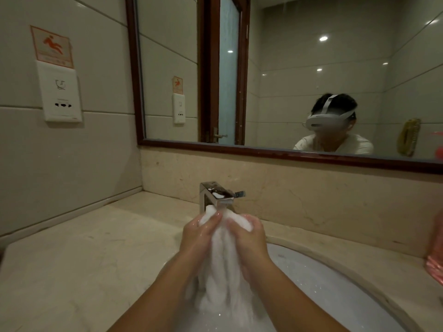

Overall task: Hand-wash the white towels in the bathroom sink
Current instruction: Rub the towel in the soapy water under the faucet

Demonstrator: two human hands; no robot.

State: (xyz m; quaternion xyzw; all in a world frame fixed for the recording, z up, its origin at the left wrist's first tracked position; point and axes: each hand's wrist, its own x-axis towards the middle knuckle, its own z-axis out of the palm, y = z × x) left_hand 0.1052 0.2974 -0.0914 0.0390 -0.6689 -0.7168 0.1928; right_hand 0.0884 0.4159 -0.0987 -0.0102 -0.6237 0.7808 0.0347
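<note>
Countertop, beige marble, spanning left and far side. Sink, white oval basin, sunk into it at near right; contents: lower end of towel. Towel white, bunched into a rope, long axis near vertical, top end pointing up. Left hand and right hand clenched round its upper part, side by side. Faucet spout just beyond towel top.

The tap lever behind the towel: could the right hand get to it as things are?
Probably yes. The tap lever sticks out just above the right hand, with nothing between them. But that hand grips the white towel together with the left hand, so it must let go first.
</note>
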